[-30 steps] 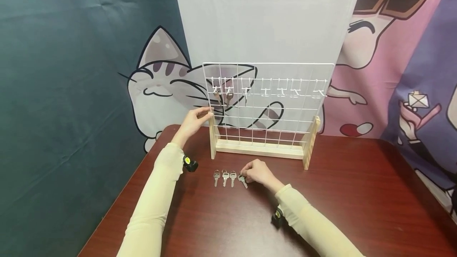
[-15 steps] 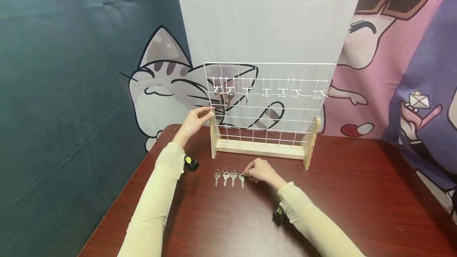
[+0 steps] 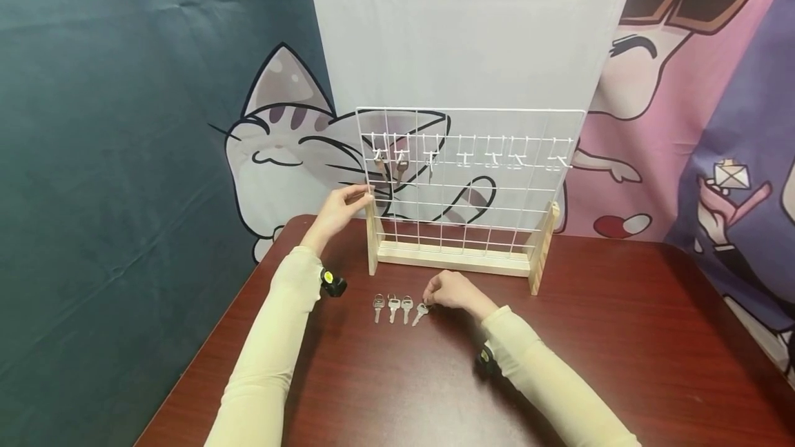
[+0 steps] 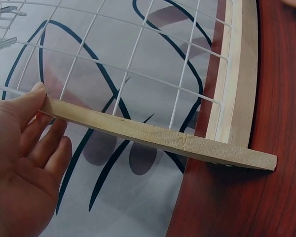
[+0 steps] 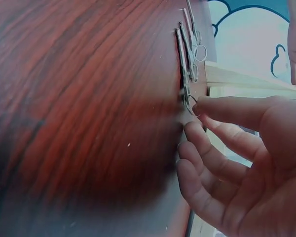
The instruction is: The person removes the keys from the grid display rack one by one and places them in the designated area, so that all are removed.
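Note:
My right hand (image 3: 456,291) pinches the ring of the rightmost silver key (image 3: 420,313), between thumb and forefinger in the right wrist view. This key slants, its blade pointing down and left. Beside it several other keys (image 3: 393,309) with rings lie in a row on the table. My left hand (image 3: 338,211) grips the left end of a wire grid rack (image 3: 459,110), thumb in front and fingers behind at the top of its wooden upright (image 4: 153,134). Three hooks at the rack's left bear hanging keys (image 3: 401,164).
White hooks (image 3: 493,159) continue along the grid to the right. The rack's wooden base (image 3: 453,258) stands on the dark red table (image 3: 621,336), behind the row of keys. A printed cloth (image 3: 472,33) hangs behind the table.
The rightmost key has swung from pointing down-right, through straight down, to down-left. My right hand has shifted slightly up and right; my left hand keeps its hold on the rack.

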`<move>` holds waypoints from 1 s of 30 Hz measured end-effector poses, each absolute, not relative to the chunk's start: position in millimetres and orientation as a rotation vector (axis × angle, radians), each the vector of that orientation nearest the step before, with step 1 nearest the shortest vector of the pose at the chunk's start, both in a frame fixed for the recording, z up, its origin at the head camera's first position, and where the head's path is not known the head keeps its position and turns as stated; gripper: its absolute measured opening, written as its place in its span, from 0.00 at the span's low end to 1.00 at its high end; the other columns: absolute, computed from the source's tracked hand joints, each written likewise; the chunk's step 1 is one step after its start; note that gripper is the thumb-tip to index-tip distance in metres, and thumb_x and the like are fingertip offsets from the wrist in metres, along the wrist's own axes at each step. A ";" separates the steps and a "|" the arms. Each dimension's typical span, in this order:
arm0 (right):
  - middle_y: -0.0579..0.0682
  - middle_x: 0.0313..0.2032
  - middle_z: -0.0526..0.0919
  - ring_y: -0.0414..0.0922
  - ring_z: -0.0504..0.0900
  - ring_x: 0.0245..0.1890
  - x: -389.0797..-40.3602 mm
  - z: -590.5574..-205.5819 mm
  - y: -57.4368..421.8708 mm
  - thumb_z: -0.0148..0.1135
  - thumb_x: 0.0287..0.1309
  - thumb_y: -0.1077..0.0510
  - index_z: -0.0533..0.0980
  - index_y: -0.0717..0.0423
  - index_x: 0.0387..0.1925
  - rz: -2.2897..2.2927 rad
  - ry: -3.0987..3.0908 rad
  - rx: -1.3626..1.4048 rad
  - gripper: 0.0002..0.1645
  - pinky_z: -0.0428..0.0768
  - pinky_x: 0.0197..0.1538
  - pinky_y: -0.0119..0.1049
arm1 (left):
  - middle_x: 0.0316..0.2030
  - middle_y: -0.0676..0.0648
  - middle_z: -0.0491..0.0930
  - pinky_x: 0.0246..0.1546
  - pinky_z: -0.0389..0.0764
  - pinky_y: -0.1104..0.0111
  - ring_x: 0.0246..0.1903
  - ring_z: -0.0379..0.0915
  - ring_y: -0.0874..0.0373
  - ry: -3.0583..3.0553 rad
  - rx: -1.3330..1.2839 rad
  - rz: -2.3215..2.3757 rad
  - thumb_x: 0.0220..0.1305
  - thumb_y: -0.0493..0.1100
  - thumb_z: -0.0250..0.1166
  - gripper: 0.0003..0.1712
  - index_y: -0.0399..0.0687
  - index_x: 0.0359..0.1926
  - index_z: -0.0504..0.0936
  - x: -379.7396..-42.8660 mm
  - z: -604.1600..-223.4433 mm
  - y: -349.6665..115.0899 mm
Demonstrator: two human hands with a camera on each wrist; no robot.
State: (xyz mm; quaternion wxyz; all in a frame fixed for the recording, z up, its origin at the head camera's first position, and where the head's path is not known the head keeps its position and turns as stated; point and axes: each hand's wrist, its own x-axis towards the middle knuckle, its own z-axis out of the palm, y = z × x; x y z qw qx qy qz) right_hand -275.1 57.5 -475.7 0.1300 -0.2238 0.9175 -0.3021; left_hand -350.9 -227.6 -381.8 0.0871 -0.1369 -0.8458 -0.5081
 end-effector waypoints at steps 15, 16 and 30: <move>0.42 0.27 0.88 0.38 0.79 0.32 -273.6 -480.1 49.4 0.72 0.49 0.64 0.87 0.54 0.27 -0.895 2.746 -0.668 0.03 0.79 0.44 0.38 | 0.60 0.40 0.80 0.64 0.72 0.55 0.61 0.76 0.46 -2.535 -0.399 -1.516 0.72 0.49 0.65 0.26 0.40 0.64 0.79 -348.5 -380.6 -227.4; 0.42 0.27 0.87 0.38 0.79 0.32 -274.0 -480.2 48.5 0.72 0.49 0.64 0.87 0.54 0.27 -0.899 2.749 -0.674 0.03 0.80 0.44 0.38 | 0.59 0.41 0.80 0.64 0.73 0.55 0.60 0.76 0.46 -2.536 -0.395 -1.510 0.72 0.50 0.65 0.25 0.41 0.63 0.79 -348.6 -380.3 -227.2; 0.44 0.30 0.88 0.38 0.81 0.31 -280.2 -482.6 46.9 0.71 0.53 0.64 0.87 0.53 0.30 -1.023 2.741 -0.654 0.04 0.80 0.45 0.39 | 0.59 0.41 0.80 0.63 0.73 0.55 0.60 0.77 0.46 -2.532 -0.397 -1.516 0.71 0.49 0.65 0.25 0.41 0.63 0.80 -346.8 -380.5 -226.6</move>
